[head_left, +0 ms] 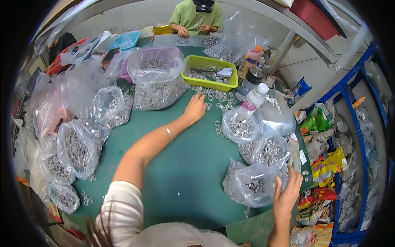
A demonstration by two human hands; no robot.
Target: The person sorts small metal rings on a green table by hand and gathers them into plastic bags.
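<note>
My left hand reaches far across the green table, its fingers stretched toward loose metal rings scattered in front of a lime-green basket. Just left of it sits a large clear bag full of rings. No ring shows clearly in that hand. My right hand is at the near right, thumb and fingers apart, beside an opened clear bag with metal rings at its bottom. Whether its fingertips touch the bag's plastic, I cannot tell.
Several ring-filled bags line the left and right sides. A white-capped bottle, a dark-lidded jar and a pink-topped bottle stand right. Across the table a person in a green shirt handles small parts. Blue shelving stands right.
</note>
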